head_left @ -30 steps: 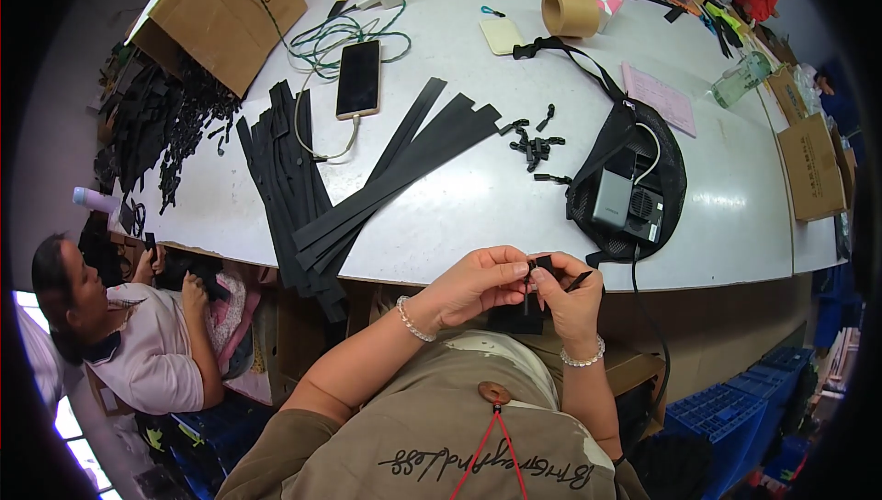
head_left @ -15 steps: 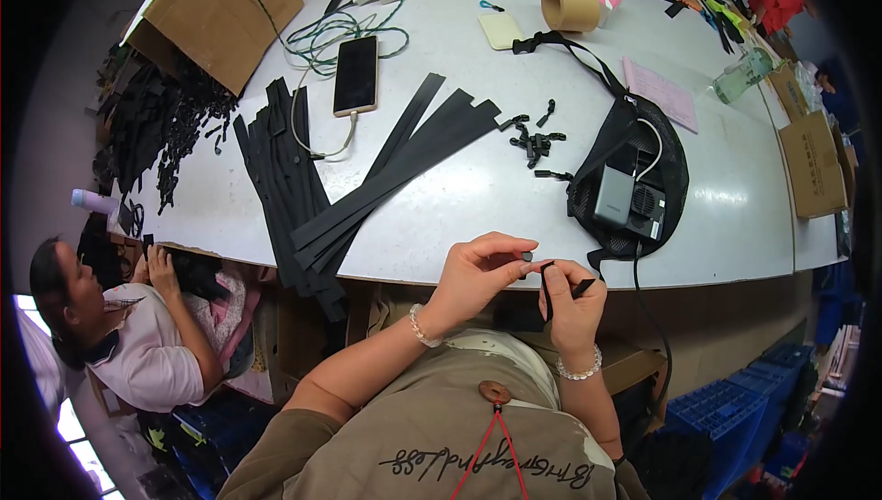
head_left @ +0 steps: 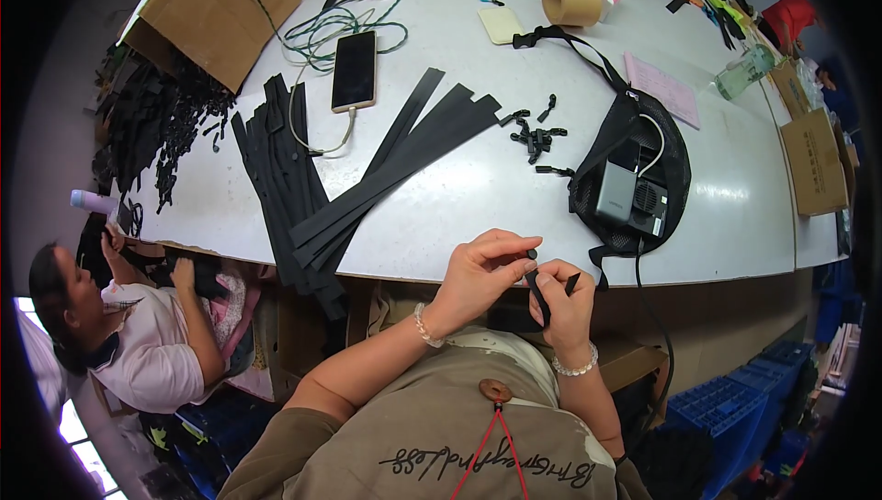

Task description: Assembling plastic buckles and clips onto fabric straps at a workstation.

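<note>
Currently, 1 black strip (head_left: 539, 300) sits near the table edge, doubled over & clamped btwn thumb & fingers of the R hand (head_left: 565, 305). L hand (head_left: 480, 270) has thumb & forefinger together on 1 small dark pc (head_left: 532, 255); can't tell if it's joined to the strip. Step's prob. fitting pc & strip; next move likely needs steady fingertip alignment. Beyond, on the table (head_left: 450, 220): 1 phone (head_left: 355, 72), 1 mesh bag (head_left: 669, 167), 1 brown roll (head_left: 577, 5); small black fittings (head_left: 535, 140) & flat strips (head_left: 404, 167) overlap, no exact ct.
</note>
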`<state>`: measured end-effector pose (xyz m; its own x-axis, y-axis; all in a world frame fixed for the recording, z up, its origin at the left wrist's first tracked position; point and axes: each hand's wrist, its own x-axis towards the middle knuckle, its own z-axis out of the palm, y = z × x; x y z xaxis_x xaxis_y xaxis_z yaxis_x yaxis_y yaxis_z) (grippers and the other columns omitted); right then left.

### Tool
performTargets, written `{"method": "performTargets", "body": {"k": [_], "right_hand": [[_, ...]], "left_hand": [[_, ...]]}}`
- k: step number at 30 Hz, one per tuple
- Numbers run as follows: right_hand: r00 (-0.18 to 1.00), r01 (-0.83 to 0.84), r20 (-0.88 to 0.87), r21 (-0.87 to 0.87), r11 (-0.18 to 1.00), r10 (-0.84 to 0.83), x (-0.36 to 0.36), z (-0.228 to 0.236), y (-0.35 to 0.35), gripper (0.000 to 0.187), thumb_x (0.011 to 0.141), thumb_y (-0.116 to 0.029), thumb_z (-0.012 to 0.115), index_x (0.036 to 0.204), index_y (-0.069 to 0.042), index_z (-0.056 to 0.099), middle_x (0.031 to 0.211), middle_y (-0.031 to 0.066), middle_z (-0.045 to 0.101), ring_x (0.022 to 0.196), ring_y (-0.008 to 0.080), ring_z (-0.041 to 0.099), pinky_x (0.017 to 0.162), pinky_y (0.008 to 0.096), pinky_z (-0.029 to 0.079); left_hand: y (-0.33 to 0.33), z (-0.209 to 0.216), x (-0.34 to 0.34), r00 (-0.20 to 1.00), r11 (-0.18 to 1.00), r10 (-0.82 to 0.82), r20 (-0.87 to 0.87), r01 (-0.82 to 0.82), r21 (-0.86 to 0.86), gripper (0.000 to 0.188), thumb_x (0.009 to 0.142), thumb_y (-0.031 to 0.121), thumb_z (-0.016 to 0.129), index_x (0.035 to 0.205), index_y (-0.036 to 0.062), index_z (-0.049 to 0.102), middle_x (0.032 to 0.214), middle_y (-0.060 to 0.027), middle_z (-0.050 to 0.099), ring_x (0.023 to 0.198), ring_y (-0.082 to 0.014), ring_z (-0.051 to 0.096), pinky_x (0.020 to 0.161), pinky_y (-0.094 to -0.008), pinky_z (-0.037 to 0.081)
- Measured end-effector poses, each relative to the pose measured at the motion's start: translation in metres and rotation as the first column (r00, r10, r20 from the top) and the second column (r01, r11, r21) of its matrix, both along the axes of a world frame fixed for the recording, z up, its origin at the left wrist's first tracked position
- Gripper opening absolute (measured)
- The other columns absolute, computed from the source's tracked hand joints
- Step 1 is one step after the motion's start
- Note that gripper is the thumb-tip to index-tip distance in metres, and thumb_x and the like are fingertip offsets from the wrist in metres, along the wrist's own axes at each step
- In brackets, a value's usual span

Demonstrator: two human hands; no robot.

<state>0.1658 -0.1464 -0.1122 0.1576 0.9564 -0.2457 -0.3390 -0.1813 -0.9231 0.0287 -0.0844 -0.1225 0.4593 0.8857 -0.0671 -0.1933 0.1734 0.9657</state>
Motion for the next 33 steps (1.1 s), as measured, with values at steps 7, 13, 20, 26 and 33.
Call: {"method": "performTargets", "body": {"k": [7,13,20,26,33], "right_hand": [[0.993,-0.005,-0.116,-0.059,0.998,-0.002,-0.003,0.001,0.003,0.019,0.089,-0.010,0.055,0.079,0.004,0.061,0.054,0.0025,0.052,0.040,0.0077,0.044,0.035,0.0212,0.034],[0.987,-0.010,-0.163,-0.099,0.995,-0.006,-0.003,0.000,0.003,0.020,0.089,-0.012,0.055,0.078,0.004,0.060,0.053,0.0029,0.052,0.039,0.0084,0.044,0.035,0.0215,0.035],[0.977,-0.009,-0.211,-0.125,0.992,-0.018,-0.005,0.000,0.002,0.021,0.089,-0.012,0.054,0.074,0.003,0.057,0.052,0.0037,0.051,0.038,0.0090,0.043,0.035,0.0218,0.035],[0.963,-0.010,-0.269,-0.154,0.988,-0.033,-0.004,0.001,0.002,0.020,0.088,-0.010,0.053,0.073,0.003,0.057,0.052,0.0041,0.050,0.038,0.0095,0.043,0.034,0.0225,0.034],[0.975,-0.022,-0.221,-0.145,0.989,-0.011,-0.006,0.001,0.002,0.022,0.088,-0.013,0.052,0.072,0.002,0.054,0.051,0.0043,0.047,0.037,0.0103,0.041,0.033,0.0229,0.033]], "left_hand": [[0.000,0.006,-0.004,0.995,0.994,-0.011,-0.098,0.022,0.108,0.029,0.083,-0.008,0.053,0.107,0.0029,0.065,0.099,-0.0045,0.057,0.086,-0.0085,0.056,0.070,-0.0199,0.051],[0.000,-0.003,-0.004,0.997,0.998,-0.065,0.036,0.066,-0.018,0.028,0.086,-0.006,0.051,0.110,0.0009,0.063,0.101,-0.0055,0.057,0.086,-0.0086,0.055,0.071,-0.0208,0.050],[0.000,-0.009,-0.004,0.992,0.996,-0.075,0.099,0.079,-0.042,0.025,0.087,-0.006,0.051,0.109,-0.0012,0.062,0.100,-0.0061,0.058,0.084,-0.0096,0.054,0.068,-0.0228,0.048],[0.000,-0.010,-0.003,0.994,0.997,-0.060,0.092,0.064,-0.033,0.025,0.086,-0.006,0.052,0.108,0.0001,0.063,0.100,-0.0057,0.058,0.083,-0.0090,0.054,0.068,-0.0217,0.049],[-0.001,-0.007,-0.005,0.995,0.998,-0.070,0.066,0.070,0.000,0.026,0.086,-0.007,0.052,0.107,0.0011,0.064,0.099,-0.0056,0.057,0.082,-0.0088,0.054,0.067,-0.0209,0.049]]}}
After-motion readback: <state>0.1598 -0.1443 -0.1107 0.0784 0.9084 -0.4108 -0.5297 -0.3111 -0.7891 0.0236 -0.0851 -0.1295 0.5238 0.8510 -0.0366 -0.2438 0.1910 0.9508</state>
